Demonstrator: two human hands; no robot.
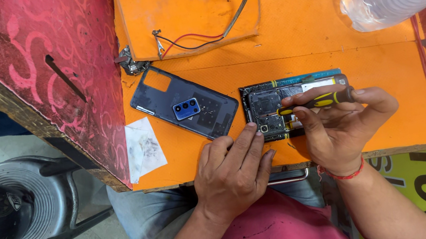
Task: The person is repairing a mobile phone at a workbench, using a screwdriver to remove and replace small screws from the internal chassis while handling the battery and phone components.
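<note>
I'm bracing the opened phone (272,109) on the orange mat (363,54) with my left hand (236,170), fingers flat, gripping nothing. My right hand (340,121) is pinching the yellow-black screwdriver (316,101), tip at the board. Unscrewing, I judge; next calls for steady downward pressure.

Right hand (341,127) grips yellow-black screwdriver (316,101) over opened black phone body (274,108) on orange mat (375,57); left hand (233,171) steadies phone's near-left corner. Dark blue plastic back cover (185,109) lies left.
</note>
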